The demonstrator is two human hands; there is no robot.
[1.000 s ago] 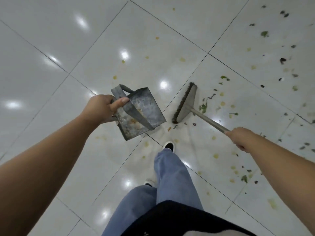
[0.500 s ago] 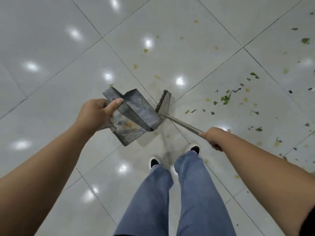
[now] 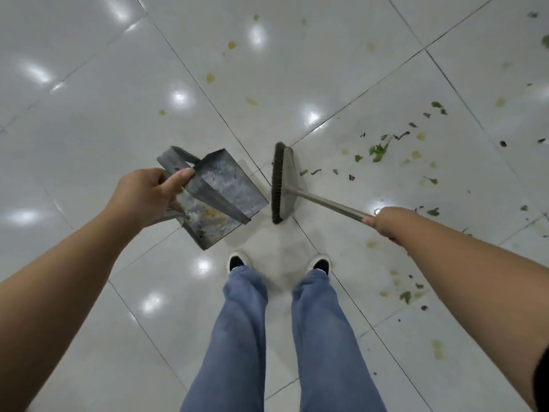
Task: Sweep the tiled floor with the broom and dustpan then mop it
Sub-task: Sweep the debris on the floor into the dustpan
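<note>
The dustpan (image 3: 219, 197) was dull grey with rusty orange blotches. The broom (image 3: 282, 182) had dark brown bristles. The floor (image 3: 89, 114) was glossy white, grid-lined, flecked with green scraps (image 3: 378, 151) and yellowish stains (image 3: 210, 78).

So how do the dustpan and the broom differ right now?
The dustpan is a grey metal box, stained inside; the broom is a flat head of dark bristles on a long thin handle. The left hand grips the dustpan at its strap, the right hand grips the broom's handle. Both look worn.
</note>
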